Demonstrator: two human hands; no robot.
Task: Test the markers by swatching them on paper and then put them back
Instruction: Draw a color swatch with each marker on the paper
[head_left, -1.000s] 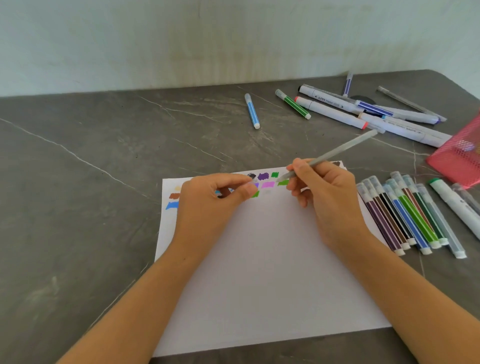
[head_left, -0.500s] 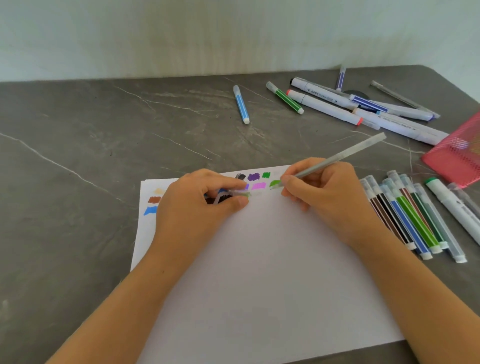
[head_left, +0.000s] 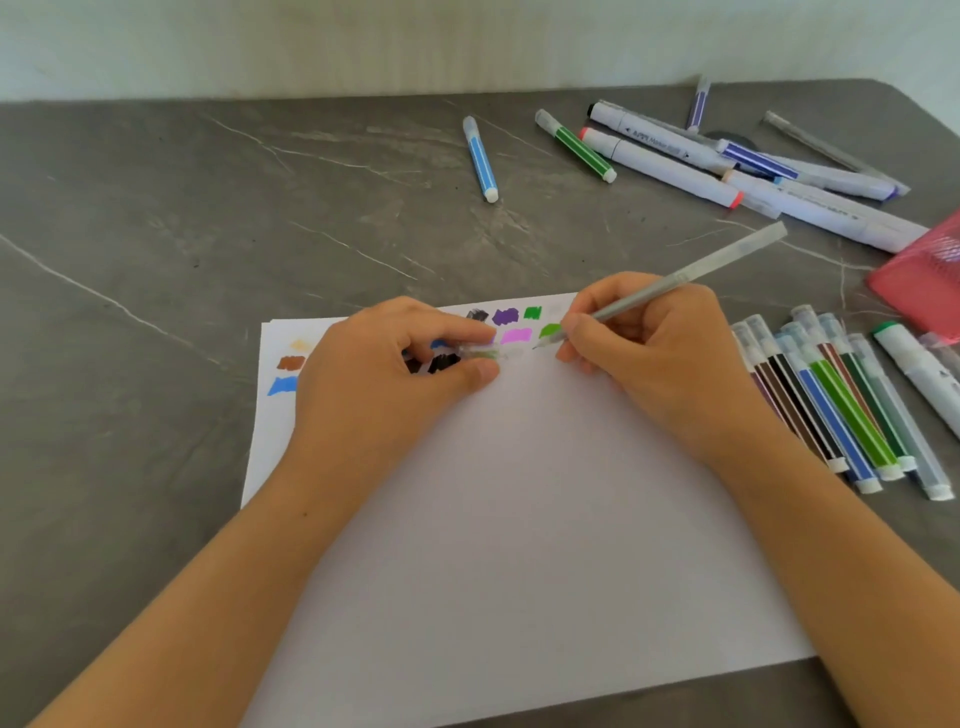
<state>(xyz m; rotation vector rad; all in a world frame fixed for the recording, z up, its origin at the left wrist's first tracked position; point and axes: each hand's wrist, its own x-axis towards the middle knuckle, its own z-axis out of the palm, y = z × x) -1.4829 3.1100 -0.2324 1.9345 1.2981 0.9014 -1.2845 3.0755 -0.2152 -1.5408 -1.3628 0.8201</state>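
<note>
Hands, two: the right hand grips one grey pen in a writing hold, and the left hand pinches its one clear cap between thumb and forefinger. Both rest on a single paper sheet. Eight slim markers lie in a row just right of the sheet, one blue marker lies alone farther back, and one pink mesh basket sits at the right edge. Since half a second ago, the pen's tip has left the light-green swatch and now sits near the cap's mouth.

Your paper lies at the table's near edge | marker row just right of it | loose markers toward far-right corner | basket, apparently, at right edge
</note>
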